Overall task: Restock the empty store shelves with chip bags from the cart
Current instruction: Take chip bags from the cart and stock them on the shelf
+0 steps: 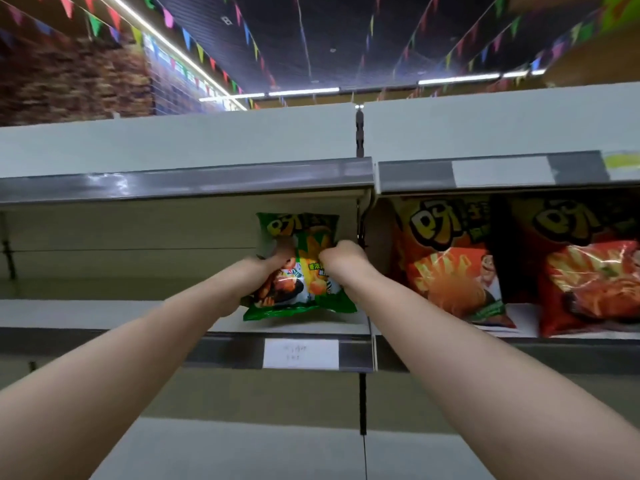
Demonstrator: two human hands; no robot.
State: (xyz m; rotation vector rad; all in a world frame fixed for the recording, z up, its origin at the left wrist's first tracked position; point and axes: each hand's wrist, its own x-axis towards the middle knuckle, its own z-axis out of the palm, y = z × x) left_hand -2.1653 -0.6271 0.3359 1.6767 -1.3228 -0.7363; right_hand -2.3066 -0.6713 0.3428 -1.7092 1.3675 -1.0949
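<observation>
**Green chip bag held at shelf, both hands**

The green chip bag [300, 233] stands between the hands at the right end of the shelf [121, 315]. The left hand [277, 259] grips its left side. The right hand [341, 259], fingers curled, pinches its right front. The bag is upright with its long axis vertical, top seal up and printed face towards the camera.

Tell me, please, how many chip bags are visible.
3: one green bag gripped by left hand and right hand; two red bags right of it. Others may hide behind.
</observation>
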